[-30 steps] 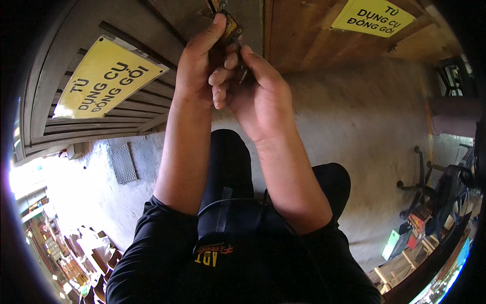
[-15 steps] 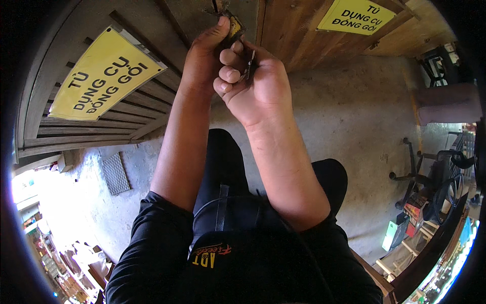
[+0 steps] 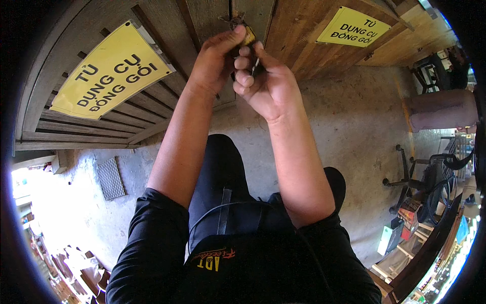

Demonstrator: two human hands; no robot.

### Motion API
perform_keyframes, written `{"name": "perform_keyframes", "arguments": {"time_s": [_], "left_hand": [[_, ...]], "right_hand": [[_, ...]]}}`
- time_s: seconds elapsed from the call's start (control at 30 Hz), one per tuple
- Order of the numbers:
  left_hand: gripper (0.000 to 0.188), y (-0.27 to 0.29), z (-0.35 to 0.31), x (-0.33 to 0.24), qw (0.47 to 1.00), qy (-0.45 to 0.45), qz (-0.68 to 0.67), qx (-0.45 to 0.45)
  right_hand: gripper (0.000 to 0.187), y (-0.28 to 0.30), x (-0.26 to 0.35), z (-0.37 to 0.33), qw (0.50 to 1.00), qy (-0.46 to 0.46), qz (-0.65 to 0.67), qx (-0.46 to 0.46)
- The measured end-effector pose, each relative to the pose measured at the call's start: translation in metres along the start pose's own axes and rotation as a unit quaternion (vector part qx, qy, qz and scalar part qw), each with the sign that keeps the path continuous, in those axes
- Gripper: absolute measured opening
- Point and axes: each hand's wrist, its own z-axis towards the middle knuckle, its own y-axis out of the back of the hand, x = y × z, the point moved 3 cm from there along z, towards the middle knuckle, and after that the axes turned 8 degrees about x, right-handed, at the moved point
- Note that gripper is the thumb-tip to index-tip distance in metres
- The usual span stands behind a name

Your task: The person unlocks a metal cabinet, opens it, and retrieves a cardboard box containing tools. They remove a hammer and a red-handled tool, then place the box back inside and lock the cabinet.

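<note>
Two wooden cabinet doors meet in front of me, and a small yellow and dark padlock (image 3: pixel 249 36) hangs at their seam. My left hand (image 3: pixel 215 58) grips the padlock from the left, thumb on top. Just below it, my right hand (image 3: pixel 266 81) is closed with fingers curled, thumb and forefinger pinched at the padlock's lower end. A thin metal key (image 3: pixel 256 66) shows between the right hand's fingers and palm. Whether its tip is in the padlock is hidden by my fingers. Some dark wire (image 3: pixel 234 21) sits around the hasp above the padlock.
The slatted left door (image 3: pixel 121 121) and the brown plank right door (image 3: pixel 298 45) each carry a yellow sign (image 3: pixel 114 73). A concrete floor (image 3: pixel 349 121) lies below. At right are an office chair base (image 3: pixel 402 180), boxes (image 3: pixel 409 212) and a blurred pinkish column-like shape (image 3: pixel 443 110).
Both hands and the padlock appear slightly lower and further right in the picture as the view shifts. The grip on the padlock and key stays the same.
</note>
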Motion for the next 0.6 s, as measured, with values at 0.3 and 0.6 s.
{"name": "perform_keyframes", "arguments": {"time_s": [0.3,0.6], "left_hand": [[0.023,0.014,-0.013,0.02,0.997,-0.047,-0.054,0.036],[0.024,0.007,-0.01,0.016,0.996,-0.079,-0.012,-0.025]], "right_hand": [[0.024,0.008,-0.011,-0.01,0.997,0.015,-0.067,-0.039],[0.025,0.015,-0.008,0.002,1.0,-0.004,-0.014,0.028]]}}
